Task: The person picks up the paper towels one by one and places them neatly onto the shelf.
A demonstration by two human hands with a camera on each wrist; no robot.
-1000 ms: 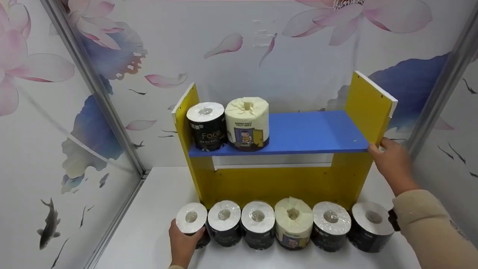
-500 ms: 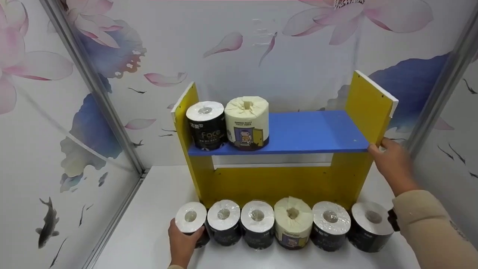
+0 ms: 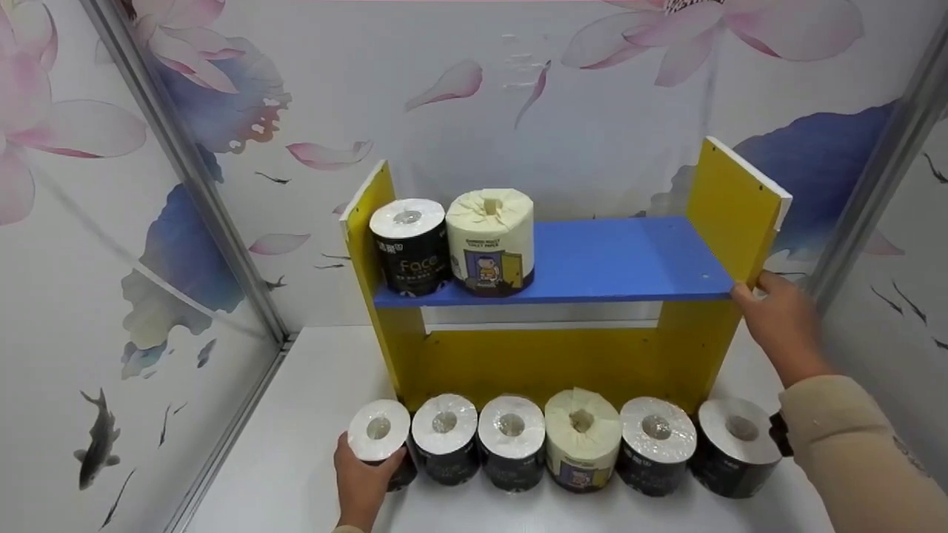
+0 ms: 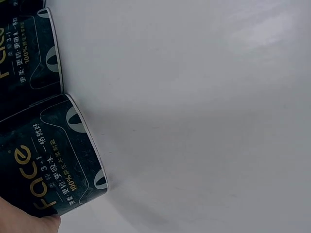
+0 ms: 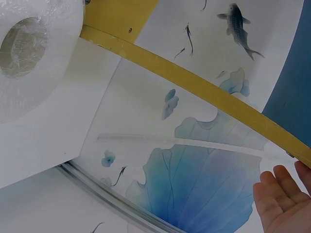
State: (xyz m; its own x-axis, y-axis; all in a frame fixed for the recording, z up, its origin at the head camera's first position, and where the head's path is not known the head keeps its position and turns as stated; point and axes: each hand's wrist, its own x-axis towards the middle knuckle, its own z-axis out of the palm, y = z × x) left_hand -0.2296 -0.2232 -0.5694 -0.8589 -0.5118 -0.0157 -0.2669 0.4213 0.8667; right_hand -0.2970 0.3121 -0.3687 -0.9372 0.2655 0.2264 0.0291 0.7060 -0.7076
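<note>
At the left end of the front row, my left hand (image 3: 361, 477) grips a black-wrapped toilet roll (image 3: 379, 431), thumb across its front and fingers at its left side. The roll stands upright on the table; its gold "Face" lettering shows in the left wrist view. My right hand (image 3: 783, 322) holds the front edge of the yellow right side panel (image 3: 729, 215) of a shelf, level with its blue board (image 3: 622, 259). In the right wrist view the fingers (image 5: 282, 187) meet the panel's edge. On the blue board's left end stand a black roll (image 3: 411, 252) and a cream roll (image 3: 490, 244).
Several more rolls line the white table (image 3: 296, 444) in front of the shelf, among them a cream-wrapped roll (image 3: 583, 440) and a black roll (image 3: 739, 448) at the right end, under the right forearm. Flower-printed wall panels (image 3: 222, 222) enclose the table.
</note>
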